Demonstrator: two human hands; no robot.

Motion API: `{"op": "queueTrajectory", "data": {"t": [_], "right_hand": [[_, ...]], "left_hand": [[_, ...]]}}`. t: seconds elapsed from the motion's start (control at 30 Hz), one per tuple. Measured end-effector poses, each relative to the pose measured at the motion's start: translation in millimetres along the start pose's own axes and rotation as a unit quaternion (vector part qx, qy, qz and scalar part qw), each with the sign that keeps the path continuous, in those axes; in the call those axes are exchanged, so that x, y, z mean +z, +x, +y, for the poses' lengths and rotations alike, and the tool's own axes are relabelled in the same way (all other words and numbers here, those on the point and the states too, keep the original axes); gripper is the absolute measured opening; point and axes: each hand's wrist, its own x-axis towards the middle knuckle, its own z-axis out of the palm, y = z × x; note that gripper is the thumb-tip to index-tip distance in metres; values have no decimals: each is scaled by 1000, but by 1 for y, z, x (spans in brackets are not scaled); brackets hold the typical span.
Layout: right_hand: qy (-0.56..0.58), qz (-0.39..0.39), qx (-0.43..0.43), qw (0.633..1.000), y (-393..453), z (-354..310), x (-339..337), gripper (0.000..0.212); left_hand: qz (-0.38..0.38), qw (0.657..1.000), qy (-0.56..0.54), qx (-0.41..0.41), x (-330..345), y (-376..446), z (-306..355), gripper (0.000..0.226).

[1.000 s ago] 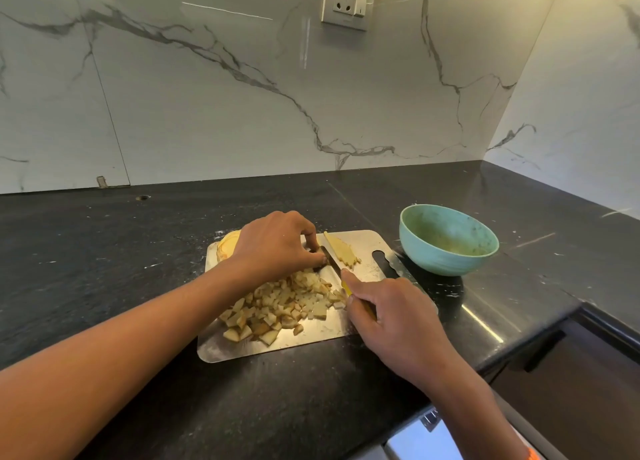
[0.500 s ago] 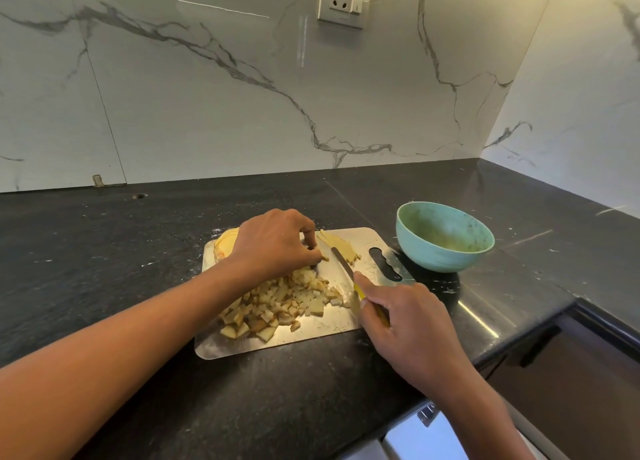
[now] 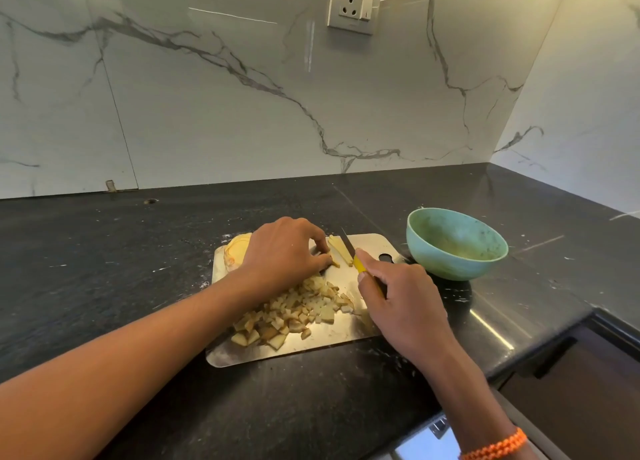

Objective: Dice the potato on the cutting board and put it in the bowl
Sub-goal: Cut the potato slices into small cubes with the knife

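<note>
A steel cutting board (image 3: 369, 243) lies on the black counter. A heap of diced potato (image 3: 294, 316) covers its near middle. Pale potato strips (image 3: 337, 248) lie at its far side, and an uncut yellow potato piece (image 3: 235, 250) sits at the far left corner. My left hand (image 3: 284, 251) curls over the strips and pinches them with its fingertips. My right hand (image 3: 401, 303) grips a yellow-handled knife (image 3: 356, 260), whose blade points away along the strips' right side. The teal bowl (image 3: 457, 243) stands just right of the board.
The black counter (image 3: 121, 269) runs left and back to a marble wall with a socket (image 3: 355, 4). The counter's front edge drops off at the lower right, beside a dark cabinet (image 3: 588, 390). An orange bracelet (image 3: 498, 445) circles my right wrist.
My right hand has shifted the knife from the near side of the strips to their right side, blade now pointing away. My left hand keeps its hold on the strips.
</note>
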Motion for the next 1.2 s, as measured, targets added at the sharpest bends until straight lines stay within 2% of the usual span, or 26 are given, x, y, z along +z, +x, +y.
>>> {"op": "queueTrajectory", "data": {"t": [0.13,0.23,0.47,0.7,0.9,1.2], "right_hand": [[-35,27,29,999,2,0,-3,42],[-42,63,70,995,0,5,-6,41],[-30,49,99,993,2,6,-4,43],[-34,51,96,994,5,6,-1,41],[-8,95,125,988,5,13,-1,39],[1,85,125,988,7,16,1,40]], "left_hand": [[11,1000,-5,11,0,-1,0,22],[-6,998,12,56,3,-1,2,26],[-10,997,17,76,-2,6,4,29],[-133,980,-13,145,-4,26,12,50],[-121,976,-11,183,1,36,18,43],[-155,968,1,195,0,38,14,41]]}}
